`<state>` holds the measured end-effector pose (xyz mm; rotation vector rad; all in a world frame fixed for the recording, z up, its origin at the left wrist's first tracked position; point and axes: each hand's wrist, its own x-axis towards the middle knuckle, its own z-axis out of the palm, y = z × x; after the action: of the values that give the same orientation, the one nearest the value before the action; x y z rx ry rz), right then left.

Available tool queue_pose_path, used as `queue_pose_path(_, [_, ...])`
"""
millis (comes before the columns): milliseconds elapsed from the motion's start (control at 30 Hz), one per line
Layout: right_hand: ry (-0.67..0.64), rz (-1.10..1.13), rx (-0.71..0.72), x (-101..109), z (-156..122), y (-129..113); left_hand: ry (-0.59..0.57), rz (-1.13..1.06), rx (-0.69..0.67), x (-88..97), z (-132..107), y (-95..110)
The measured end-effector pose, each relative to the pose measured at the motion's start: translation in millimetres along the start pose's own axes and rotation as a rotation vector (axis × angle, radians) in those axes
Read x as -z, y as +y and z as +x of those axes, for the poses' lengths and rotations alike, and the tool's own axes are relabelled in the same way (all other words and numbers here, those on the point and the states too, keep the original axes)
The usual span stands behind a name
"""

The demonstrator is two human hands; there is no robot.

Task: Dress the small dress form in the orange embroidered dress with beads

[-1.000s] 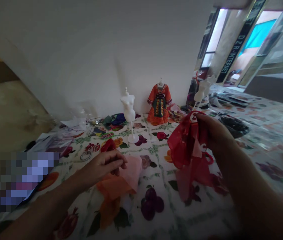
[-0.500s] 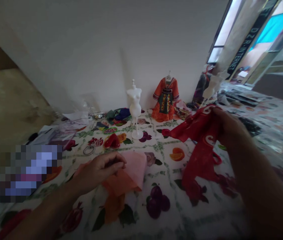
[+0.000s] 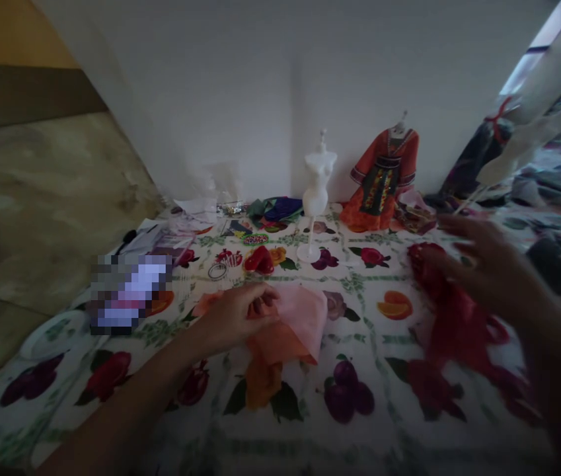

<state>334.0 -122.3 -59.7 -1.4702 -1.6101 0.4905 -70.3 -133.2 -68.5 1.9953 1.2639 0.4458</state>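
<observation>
My left hand (image 3: 234,316) pinches the edge of a pink and orange cloth (image 3: 287,330) lying on the fruit-print tablecloth (image 3: 359,423). My right hand (image 3: 483,264) is blurred by motion, with fingers spread over a red cloth (image 3: 451,317) that lies crumpled on the table. Whether the hand still touches that cloth is unclear. A bare white doll mannequin (image 3: 316,192) stands behind, and beside it a mannequin in an orange dress (image 3: 383,180).
Small red cloth pieces (image 3: 259,260), a ring (image 3: 217,271) and green and blue fabric scraps (image 3: 273,210) lie near the wall. Papers and clear bags (image 3: 171,231) sit at the back left. Another white mannequin (image 3: 503,165) and dark items stand at the right.
My right hand lowered the red cloth to the table and opened its fingers. My left hand stayed on the pink cloth. The view swung to the left.
</observation>
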Motion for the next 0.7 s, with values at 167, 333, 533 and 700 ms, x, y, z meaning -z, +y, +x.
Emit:
queue_pose_path(167, [-0.477,0.036,0.343,-99,-72,-61,0.202,-0.121,0.041,-10.2,4,-10])
queue_pose_path(333, [-0.573,-0.039,0.319,-141,-90,-51,0.268,-0.169,0.025,-13.4,0,-19])
queue_pose_path(533, [-0.577,0.137,0.240,-118,-68,-45,0.278,-0.188,-0.023,-12.5,-1,-25])
queue_pose_path(700, [-0.499,0.174,0.052,-98,-50,-59,0.232,-0.293,-0.056,-18.1,-4,-24])
